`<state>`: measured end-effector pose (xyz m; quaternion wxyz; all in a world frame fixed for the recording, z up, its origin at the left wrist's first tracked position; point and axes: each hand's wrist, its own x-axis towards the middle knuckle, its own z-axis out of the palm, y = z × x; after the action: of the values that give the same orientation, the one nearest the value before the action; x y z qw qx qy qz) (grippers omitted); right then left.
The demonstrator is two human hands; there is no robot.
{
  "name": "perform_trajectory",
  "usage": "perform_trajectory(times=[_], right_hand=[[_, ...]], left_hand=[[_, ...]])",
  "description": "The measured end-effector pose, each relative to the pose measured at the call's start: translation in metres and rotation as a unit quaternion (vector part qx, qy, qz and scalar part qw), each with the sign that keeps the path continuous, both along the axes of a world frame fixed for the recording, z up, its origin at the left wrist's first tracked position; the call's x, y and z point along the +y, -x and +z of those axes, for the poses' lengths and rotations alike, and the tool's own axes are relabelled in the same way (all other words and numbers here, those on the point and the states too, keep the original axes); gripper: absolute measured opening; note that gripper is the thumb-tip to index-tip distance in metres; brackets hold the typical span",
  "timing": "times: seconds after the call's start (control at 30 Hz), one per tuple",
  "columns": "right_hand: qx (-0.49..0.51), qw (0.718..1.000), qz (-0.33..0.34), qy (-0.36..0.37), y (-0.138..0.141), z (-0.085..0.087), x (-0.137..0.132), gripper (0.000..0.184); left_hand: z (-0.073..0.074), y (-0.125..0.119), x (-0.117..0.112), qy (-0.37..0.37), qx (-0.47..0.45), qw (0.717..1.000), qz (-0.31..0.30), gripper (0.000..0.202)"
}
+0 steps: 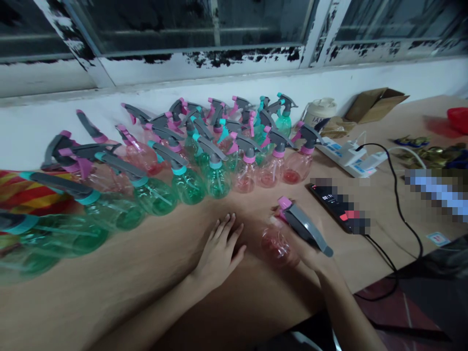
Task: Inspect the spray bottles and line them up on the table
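My right hand is wrapped round a pink spray bottle, tilted, with its grey and pink trigger head pointing away from me. Part of that hand is hidden behind the bottle and its trigger head. Flat on the table lies my left hand, fingers stretched out and holding nothing. Ahead of both hands stand several more spray bottles, among them a green one with a teal collar and a clear pink one with a pink collar.
A phone with a cable lies at the right, near a white power strip. Further back are a cardboard box and a white cup. Red and yellow cloth sits behind the left bottles. The table's front edge runs along the lower right.
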<state>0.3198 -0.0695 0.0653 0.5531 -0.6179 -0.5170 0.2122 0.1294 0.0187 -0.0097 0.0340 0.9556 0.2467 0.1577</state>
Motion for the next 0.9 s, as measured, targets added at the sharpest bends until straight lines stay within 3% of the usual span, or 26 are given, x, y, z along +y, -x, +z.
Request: perform_trajectory(times=[0.13, 0.47, 0.67, 0.9], right_hand=[[0.006, 1.0, 0.019, -0.013, -0.0013, -0.0018, 0.0004, 0.023], [0.027, 1.0, 0.011, -0.009, -0.0001, -0.0032, -0.0026, 0.015], [0.058, 0.998, 0.025, -0.005, -0.0018, -0.005, 0.0029, 0.026], [0.042, 0.999, 0.024, 0.002, 0.0007, 0.0021, 0.0018, 0.02]], left_hand=[[-0.0005, -0.0003, 0.0004, 0.004, 0.001, 1.0, 0.0, 0.038], [-0.0009, -0.0011, -0.0008, 0.007, 0.009, 1.0, 0.002, 0.039], [-0.0021, -0.0008, -0.0006, 0.006, 0.012, 1.0, 0.002, 0.04], [-0.0005, -0.0011, -0.0008, 0.004, 0.012, 1.0, 0.001, 0.04]])
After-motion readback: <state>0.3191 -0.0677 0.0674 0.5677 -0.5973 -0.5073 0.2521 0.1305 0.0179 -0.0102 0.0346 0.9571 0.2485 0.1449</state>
